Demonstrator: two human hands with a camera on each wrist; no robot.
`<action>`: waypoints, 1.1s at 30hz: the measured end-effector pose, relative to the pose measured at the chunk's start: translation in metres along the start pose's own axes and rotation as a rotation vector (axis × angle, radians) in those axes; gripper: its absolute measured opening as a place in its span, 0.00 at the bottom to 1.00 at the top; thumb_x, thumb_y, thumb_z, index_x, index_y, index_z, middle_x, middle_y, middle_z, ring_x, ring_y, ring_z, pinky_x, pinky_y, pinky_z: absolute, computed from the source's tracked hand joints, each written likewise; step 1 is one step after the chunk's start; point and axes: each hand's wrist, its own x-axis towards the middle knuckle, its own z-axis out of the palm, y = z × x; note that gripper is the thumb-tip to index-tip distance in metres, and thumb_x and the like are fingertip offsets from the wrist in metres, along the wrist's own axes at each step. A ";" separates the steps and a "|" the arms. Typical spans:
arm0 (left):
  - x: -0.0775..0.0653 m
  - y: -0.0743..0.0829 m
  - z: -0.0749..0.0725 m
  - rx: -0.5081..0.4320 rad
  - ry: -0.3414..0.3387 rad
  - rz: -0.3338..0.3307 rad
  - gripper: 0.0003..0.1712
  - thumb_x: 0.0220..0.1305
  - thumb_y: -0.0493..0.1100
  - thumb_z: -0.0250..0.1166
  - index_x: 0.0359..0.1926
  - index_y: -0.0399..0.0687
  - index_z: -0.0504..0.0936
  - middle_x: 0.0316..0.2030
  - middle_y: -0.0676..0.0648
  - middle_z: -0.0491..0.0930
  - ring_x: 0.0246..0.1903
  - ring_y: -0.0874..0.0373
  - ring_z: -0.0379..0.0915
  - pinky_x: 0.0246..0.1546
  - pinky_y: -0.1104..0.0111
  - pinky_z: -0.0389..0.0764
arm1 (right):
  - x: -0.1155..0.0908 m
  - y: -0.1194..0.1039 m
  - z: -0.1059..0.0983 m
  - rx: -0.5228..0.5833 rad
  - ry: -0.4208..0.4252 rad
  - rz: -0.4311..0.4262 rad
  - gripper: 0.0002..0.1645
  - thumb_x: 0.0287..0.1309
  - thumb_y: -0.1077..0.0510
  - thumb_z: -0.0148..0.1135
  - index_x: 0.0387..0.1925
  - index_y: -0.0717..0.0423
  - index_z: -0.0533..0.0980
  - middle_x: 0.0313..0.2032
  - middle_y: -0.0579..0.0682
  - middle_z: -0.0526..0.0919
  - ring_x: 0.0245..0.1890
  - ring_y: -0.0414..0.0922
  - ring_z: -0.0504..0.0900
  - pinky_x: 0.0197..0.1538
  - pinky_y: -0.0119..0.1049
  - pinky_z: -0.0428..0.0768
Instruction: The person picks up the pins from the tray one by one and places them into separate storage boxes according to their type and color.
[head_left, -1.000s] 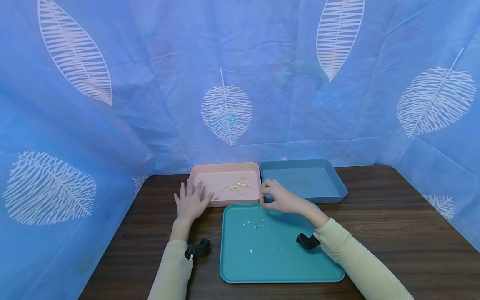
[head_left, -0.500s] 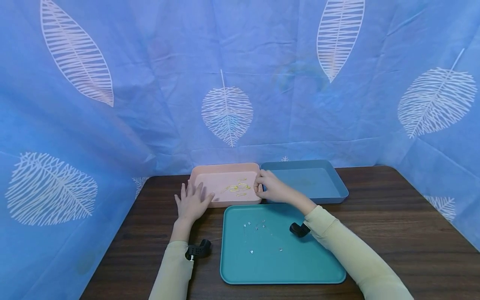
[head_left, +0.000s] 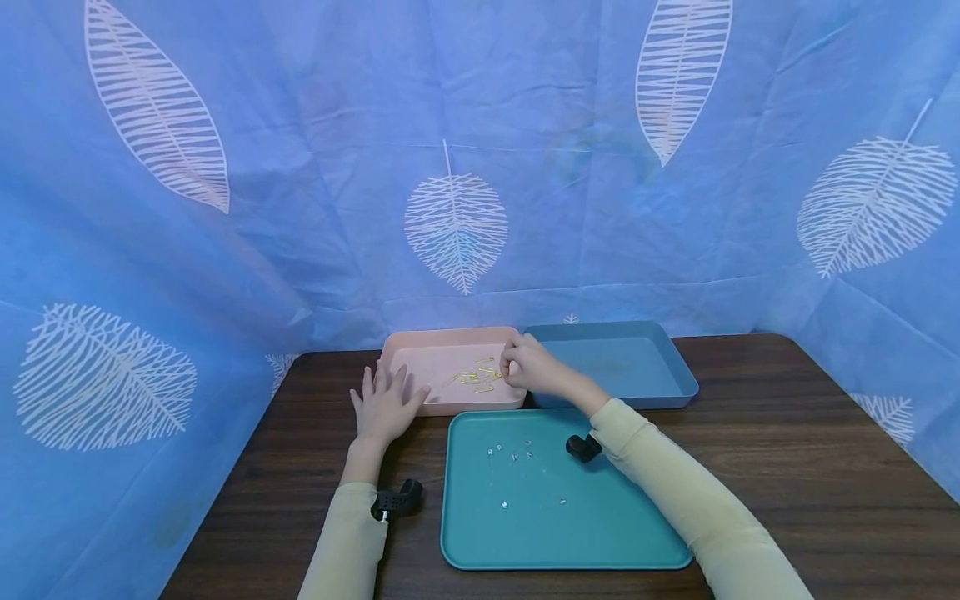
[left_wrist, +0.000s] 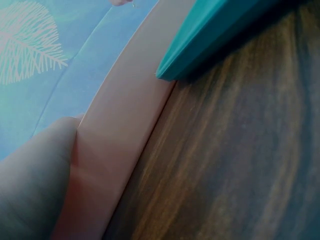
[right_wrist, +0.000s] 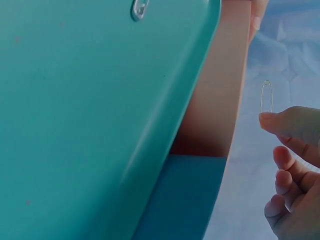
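Note:
My right hand (head_left: 538, 367) is over the right end of the pink tray (head_left: 420, 354). Between its thumb and forefinger it pinches a safety pin (right_wrist: 267, 96), coil end up in the right wrist view. Several gold safety pins (head_left: 474, 378) lie in the pink tray below and left of that hand. My left hand (head_left: 384, 407) rests with spread fingers at the tray's front left corner; in the left wrist view its thumb (left_wrist: 40, 170) lies against the pink wall. Several silver safety pins (head_left: 504, 504) are scattered on the teal tray (head_left: 592, 533) in front.
A blue tray (head_left: 611, 358) stands right beside the pink one, partly behind my right forearm. All three trays sit on a dark wooden table (head_left: 757, 433). A blue cloth (head_left: 322, 208) with white leaf prints hangs behind the table.
My right hand has moved left and slightly away from me, from the teal tray's back edge to over the pink tray's right end. The left hand has stayed in place.

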 end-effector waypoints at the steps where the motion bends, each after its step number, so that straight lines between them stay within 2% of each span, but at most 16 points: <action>1: 0.000 0.000 0.000 0.001 0.002 -0.001 0.45 0.65 0.72 0.50 0.75 0.54 0.58 0.77 0.37 0.39 0.76 0.35 0.28 0.67 0.30 0.37 | 0.001 0.000 0.001 -0.006 0.000 0.002 0.09 0.55 0.66 0.64 0.23 0.52 0.77 0.35 0.49 0.71 0.40 0.49 0.64 0.46 0.44 0.65; 9: 0.000 0.001 0.001 0.014 0.000 -0.012 0.46 0.65 0.72 0.49 0.75 0.54 0.58 0.77 0.37 0.38 0.76 0.35 0.28 0.68 0.30 0.37 | 0.006 0.002 0.005 -0.053 0.017 0.011 0.11 0.54 0.66 0.65 0.21 0.52 0.75 0.36 0.50 0.73 0.42 0.51 0.69 0.52 0.51 0.70; 12: -0.001 0.001 0.002 0.014 0.004 -0.009 0.46 0.65 0.73 0.49 0.75 0.54 0.58 0.77 0.36 0.39 0.76 0.35 0.29 0.68 0.30 0.38 | 0.005 0.003 0.006 -0.058 0.027 0.012 0.12 0.55 0.65 0.65 0.21 0.50 0.74 0.36 0.50 0.73 0.41 0.50 0.69 0.48 0.48 0.70; 15: -0.002 0.001 0.002 0.010 0.013 -0.009 0.46 0.64 0.73 0.50 0.74 0.54 0.59 0.77 0.36 0.40 0.76 0.35 0.29 0.68 0.30 0.38 | 0.002 0.005 0.006 -0.060 0.047 -0.001 0.11 0.55 0.65 0.65 0.22 0.50 0.75 0.36 0.50 0.73 0.37 0.48 0.65 0.43 0.42 0.66; 20: -0.003 0.002 0.002 0.004 0.013 -0.012 0.46 0.64 0.72 0.50 0.74 0.53 0.59 0.77 0.36 0.41 0.76 0.35 0.30 0.68 0.30 0.38 | -0.010 0.005 0.004 -0.064 0.091 -0.007 0.12 0.55 0.65 0.66 0.22 0.49 0.74 0.36 0.55 0.73 0.35 0.47 0.61 0.38 0.39 0.61; 27: 0.000 0.002 0.001 0.004 0.008 -0.006 0.46 0.64 0.73 0.49 0.75 0.54 0.58 0.77 0.36 0.39 0.76 0.35 0.30 0.67 0.30 0.37 | -0.031 0.004 -0.008 -0.113 0.162 -0.020 0.12 0.54 0.64 0.69 0.23 0.48 0.74 0.34 0.50 0.72 0.34 0.46 0.62 0.39 0.40 0.61; 33: 0.000 0.001 0.001 0.006 0.012 -0.008 0.46 0.64 0.73 0.49 0.75 0.53 0.58 0.77 0.36 0.40 0.76 0.35 0.30 0.67 0.30 0.36 | -0.054 0.001 -0.019 -0.112 0.165 0.027 0.09 0.56 0.61 0.67 0.25 0.48 0.76 0.36 0.52 0.73 0.36 0.46 0.63 0.38 0.40 0.63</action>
